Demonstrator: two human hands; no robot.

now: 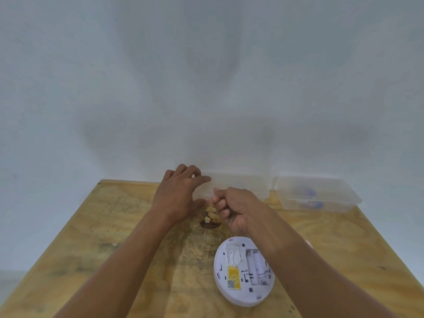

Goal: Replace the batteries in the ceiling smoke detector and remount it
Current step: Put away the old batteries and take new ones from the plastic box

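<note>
The smoke detector [244,270] lies nearest me on the plywood table [114,237], back side up, its battery bay uncovered and a yellow label beside the bay. Beyond the detector, a dark knot [210,220] marks the wood. My right hand [235,208] hovers past the detector, fingers curled into a fist; whether it holds anything inside, I cannot tell. My left hand [181,191], left of the detector and farther off, is spread, fingers loosely bent, reaching at the near clear plastic box [241,187]. The two hands sit close but apart. A second clear container [316,193] stands far beyond the detector to the right, something blue inside.
</note>
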